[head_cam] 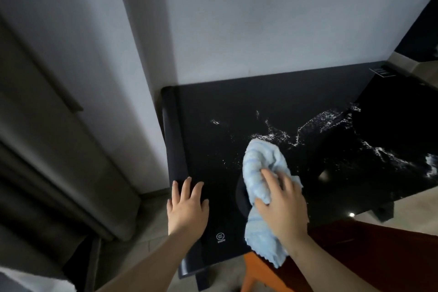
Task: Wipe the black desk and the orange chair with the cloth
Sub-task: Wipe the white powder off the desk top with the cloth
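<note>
Head view, taking the black desk (237, 111) as the landmark throughout. Right hand (282, 204) on the desk's near half, fingers curled into and gripping a bunched pale-blue cloth (260, 173), pressing it down on the glossy top. Cloth's long axis running from the near edge toward the wall, far end bulging beyond the fingertips, near tail hanging off the desk's front edge under the wrist. Left hand (187, 204) laid flat at the desk's near-left corner, fingers straight and spread, holding nothing, probably bracing. White specks and streaks of wet or dust (279, 136) lying just beyond the cloth's far end and trailing off toward the desk's right side, with more patches (431, 166) at the far-right edge. So the unwiped mess sitting ahead and to the right of the gripping hand, well apart from the bracing hand; right hand plainly the nearer and the one to carry the stroke, likely a push away and a sweep rightward. Orange chair (258, 272) below the desk's near edge, only a corner showing beneath the cloth's tail, seemingly not yet wiped. A small printed mark (220, 237) near the desk's front edge, between the two wrists.
</note>
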`<action>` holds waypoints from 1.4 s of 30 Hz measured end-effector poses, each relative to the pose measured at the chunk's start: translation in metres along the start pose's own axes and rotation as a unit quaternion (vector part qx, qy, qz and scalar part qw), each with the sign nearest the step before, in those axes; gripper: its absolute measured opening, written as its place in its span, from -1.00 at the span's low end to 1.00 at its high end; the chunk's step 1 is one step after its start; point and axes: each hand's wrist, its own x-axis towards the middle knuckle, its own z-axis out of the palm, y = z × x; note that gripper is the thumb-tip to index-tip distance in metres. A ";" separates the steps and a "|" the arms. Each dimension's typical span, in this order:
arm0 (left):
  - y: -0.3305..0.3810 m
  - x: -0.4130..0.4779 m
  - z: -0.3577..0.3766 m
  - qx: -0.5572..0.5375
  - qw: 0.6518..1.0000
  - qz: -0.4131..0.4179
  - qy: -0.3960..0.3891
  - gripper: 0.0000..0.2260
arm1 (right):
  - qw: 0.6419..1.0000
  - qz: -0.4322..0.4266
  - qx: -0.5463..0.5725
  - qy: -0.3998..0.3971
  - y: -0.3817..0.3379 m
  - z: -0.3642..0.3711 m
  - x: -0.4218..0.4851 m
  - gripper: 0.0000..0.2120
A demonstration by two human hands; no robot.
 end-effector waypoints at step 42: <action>-0.041 0.121 -0.081 -0.163 0.985 -0.047 0.007 -0.65 | 0.965 0.074 -0.072 -0.242 -0.077 0.082 0.106 -0.53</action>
